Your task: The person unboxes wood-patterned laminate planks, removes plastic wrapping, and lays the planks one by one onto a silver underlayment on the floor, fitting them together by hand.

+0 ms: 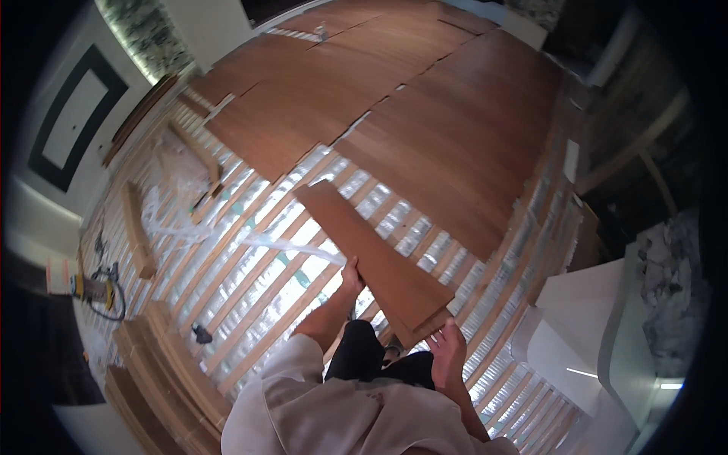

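A few reddish-brown floorboards (371,254), stacked with their near ends slightly staggered, slant across in front of my body. My left hand (353,276) grips their left edge about midway along. At the near right end, my right hand (449,343) has its fingers under the boards and its thumb at the edge. How many boards there are I cannot make out. Beneath them run wooden battens (254,262) with shiny silver foil between. Beyond their far end lies the laid brown wood floor (394,98), its front edge stepped.
Clear plastic wrap (178,171) and opened cardboard packaging (136,227) lie on the left. Long cardboard boxes (171,379) are stacked at the lower left, near a yellow and black power tool (95,290) with a cable. A curved white furniture piece (576,326) stands on the right.
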The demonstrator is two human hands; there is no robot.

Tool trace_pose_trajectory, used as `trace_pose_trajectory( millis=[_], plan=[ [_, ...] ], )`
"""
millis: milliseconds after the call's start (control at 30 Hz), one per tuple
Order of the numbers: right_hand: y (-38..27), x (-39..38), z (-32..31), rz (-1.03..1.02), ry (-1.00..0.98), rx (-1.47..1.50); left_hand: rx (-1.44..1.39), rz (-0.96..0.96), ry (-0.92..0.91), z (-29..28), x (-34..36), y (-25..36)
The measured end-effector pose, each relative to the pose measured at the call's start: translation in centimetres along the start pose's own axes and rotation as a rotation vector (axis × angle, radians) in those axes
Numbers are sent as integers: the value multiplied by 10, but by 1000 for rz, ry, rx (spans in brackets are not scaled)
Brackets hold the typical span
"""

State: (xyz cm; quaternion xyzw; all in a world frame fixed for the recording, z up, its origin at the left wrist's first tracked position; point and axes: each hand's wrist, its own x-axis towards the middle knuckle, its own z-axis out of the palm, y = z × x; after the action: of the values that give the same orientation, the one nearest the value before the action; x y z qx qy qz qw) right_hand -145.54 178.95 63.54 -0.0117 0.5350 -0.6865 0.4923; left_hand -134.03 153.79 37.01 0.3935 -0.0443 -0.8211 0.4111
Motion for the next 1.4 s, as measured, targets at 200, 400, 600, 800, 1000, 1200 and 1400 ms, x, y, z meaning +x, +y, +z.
trace_pose_trajectory(
  millis=[200, 400, 600, 800, 1000, 1200, 1400],
  plan=[
    [59, 104, -123, -210, 632, -692, -105, -93, -243, -47, 48, -115],
    [56, 151, -186, -287, 911, -879, 32, -235, -318, -38, 76, -147],
    [24, 187, -205, -275, 928, -839, 118, -400, -317, -19, 126, -98],
    [-38, 234, -228, -188, 917, -857, 1653, 532, -311, -143, 332, -38],
    [-50, 386, -374, -121, 572, -687, -20, -243, 100, -180, 463, -48],
    [58, 547, -606, -134, 594, -530, 86, -49, 11, -224, 587, -146],
    [232, 625, -752, -251, 765, -598, 171, -22, -91, -214, 631, -155]
  ],
)
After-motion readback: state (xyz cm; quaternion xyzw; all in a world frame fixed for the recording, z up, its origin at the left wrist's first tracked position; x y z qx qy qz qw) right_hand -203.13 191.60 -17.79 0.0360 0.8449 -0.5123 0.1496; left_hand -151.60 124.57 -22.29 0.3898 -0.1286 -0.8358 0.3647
